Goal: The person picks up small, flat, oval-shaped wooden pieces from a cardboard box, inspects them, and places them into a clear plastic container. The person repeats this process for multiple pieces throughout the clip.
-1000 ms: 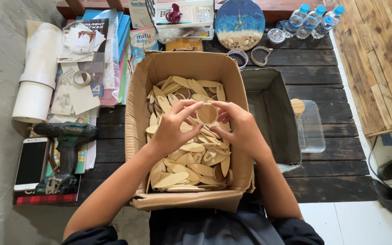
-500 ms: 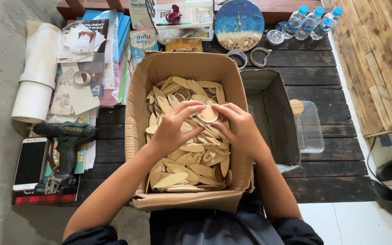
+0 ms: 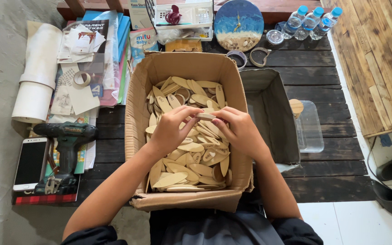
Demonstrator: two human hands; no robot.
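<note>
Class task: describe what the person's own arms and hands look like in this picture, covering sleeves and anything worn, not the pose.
Both forearms are bare. Dark sleeves, pushed up to about the elbows, bunch at the bottom edge. The left hand and right hand wear no gloves; no rings, watch or bracelets show. The fingers are uncovered.

Drill (image 3: 66, 140) left of box (image 3: 137, 100)

Both forearms reach forward and converge. The left hand (image 3: 171, 129) and right hand (image 3: 237, 131) meet with curled fingers, their fingertips pinching together between them.
</note>
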